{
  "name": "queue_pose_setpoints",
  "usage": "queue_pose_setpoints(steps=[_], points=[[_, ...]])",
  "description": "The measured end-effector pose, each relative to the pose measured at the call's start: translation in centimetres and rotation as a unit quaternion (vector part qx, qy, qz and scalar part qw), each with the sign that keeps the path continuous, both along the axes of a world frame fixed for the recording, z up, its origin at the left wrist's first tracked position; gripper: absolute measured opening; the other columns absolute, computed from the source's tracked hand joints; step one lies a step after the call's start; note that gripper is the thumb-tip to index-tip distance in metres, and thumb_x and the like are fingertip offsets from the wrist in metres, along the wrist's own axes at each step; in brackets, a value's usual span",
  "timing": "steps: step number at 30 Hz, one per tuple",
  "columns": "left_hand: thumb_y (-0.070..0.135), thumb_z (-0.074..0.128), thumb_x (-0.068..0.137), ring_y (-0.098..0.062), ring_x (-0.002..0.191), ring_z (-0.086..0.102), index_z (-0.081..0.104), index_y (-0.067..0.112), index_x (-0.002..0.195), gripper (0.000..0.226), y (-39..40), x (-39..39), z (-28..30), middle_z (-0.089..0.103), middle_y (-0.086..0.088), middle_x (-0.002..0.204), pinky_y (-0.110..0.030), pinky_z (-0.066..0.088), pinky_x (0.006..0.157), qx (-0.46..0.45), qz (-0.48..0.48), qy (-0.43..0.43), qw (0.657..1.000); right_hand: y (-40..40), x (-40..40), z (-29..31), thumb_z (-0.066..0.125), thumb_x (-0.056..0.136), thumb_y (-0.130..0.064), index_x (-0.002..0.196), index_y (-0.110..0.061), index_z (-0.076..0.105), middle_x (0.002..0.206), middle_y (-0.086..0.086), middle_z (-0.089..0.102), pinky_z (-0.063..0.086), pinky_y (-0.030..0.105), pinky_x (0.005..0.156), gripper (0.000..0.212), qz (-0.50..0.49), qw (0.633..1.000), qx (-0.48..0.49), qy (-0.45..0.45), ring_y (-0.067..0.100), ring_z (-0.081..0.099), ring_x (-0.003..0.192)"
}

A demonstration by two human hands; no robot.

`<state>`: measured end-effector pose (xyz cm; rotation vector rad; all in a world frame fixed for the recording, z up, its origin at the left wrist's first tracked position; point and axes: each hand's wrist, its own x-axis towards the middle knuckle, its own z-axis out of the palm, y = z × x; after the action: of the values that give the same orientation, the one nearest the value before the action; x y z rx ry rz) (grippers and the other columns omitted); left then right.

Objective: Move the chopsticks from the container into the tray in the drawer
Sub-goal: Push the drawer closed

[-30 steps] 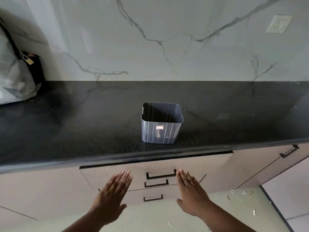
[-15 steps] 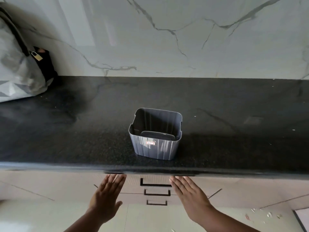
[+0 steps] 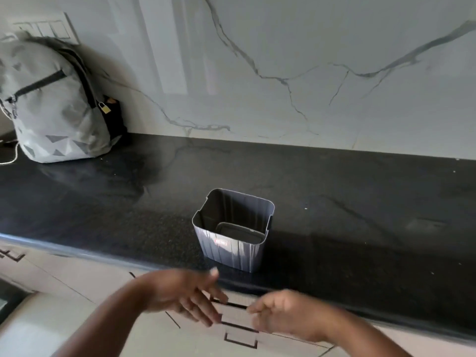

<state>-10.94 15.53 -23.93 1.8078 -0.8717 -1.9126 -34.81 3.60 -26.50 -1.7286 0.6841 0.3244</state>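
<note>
A grey ribbed container (image 3: 233, 249) stands near the front edge of the black countertop (image 3: 347, 215); its inside shows only a dark floor, no chopsticks visible. Below the counter edge the beige drawers (image 3: 239, 314) with black handles are closed, so the tray is hidden. My left hand (image 3: 185, 296) hovers in front of the top drawer with fingers extended toward its handle. My right hand (image 3: 286, 315) is beside it on the right, fingers loosely bent toward the same handle; motion blur hides whether either touches it. Both hands hold nothing.
A grey backpack (image 3: 54, 104) with a small padlock leans against the marble wall at the back left. A white cable (image 3: 10, 155) lies beside it. A switch plate (image 3: 49, 28) sits on the wall above.
The view has swung left and closer to the counter. Both hands have turned inward and come together in front of the top drawer handle, from flat and apart before.
</note>
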Motion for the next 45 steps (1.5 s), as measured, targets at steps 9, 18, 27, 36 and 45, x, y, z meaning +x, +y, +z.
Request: queue_pose_setpoints(steps=[9,18,27,36,45], points=[[0.038,0.043,0.098,-0.013,0.086,0.065,0.065,0.021,0.105,0.029,-5.8,5.9,3.0,0.070,-0.001,0.099,-0.031,0.042,0.088,-0.297,0.572,0.068,0.761,-4.4,3.8,2.7,0.052,0.093,-0.051,0.128,-0.021,0.057,0.133,-0.005,0.057,0.038,0.037,0.109,0.046,-0.492,0.830,-0.032,-0.261,0.010,0.052,0.120],[0.079,0.040,0.082,-0.029,0.124,0.057,0.060,0.015,0.130,0.083,-12.1,4.6,1.4,0.060,-0.013,0.135,-0.050,0.040,0.108,-0.249,0.339,0.133,0.898,-6.6,11.7,1.4,0.063,0.053,-0.083,0.130,-0.031,0.060,0.136,-0.005,0.059,0.046,0.038,0.095,0.093,-0.546,0.772,0.138,-0.294,0.020,0.050,0.130],[0.072,0.030,0.090,-0.022,0.086,0.070,0.067,0.022,0.097,0.063,-21.1,11.7,8.0,0.077,0.005,0.077,-0.041,0.050,0.079,-0.325,0.275,0.081,0.902,-16.7,18.5,6.4,0.059,0.045,-0.094,0.143,-0.034,0.044,0.154,0.000,0.039,0.024,0.056,0.116,0.117,-0.522,0.790,0.072,-0.313,0.025,0.036,0.141],[0.028,0.050,0.100,-0.025,0.099,0.068,0.058,0.016,0.122,0.026,-24.9,15.5,1.3,0.071,-0.008,0.105,-0.039,0.054,0.088,-0.291,0.213,-0.011,0.933,-19.5,21.0,3.0,0.032,0.093,-0.066,0.152,-0.018,0.027,0.159,0.006,0.025,0.016,0.042,0.118,0.076,-0.506,0.850,-0.002,-0.147,0.023,0.022,0.146],[0.037,0.040,0.102,-0.023,0.106,0.061,0.049,0.018,0.130,0.036,-26.0,16.1,0.4,0.065,-0.006,0.113,-0.041,0.046,0.097,-0.291,0.159,-0.078,0.940,-20.2,20.9,3.7,0.020,0.098,-0.062,0.152,-0.012,0.026,0.158,0.011,0.029,0.019,0.042,0.117,0.074,-0.471,0.874,-0.119,-0.010,0.027,0.027,0.145]])
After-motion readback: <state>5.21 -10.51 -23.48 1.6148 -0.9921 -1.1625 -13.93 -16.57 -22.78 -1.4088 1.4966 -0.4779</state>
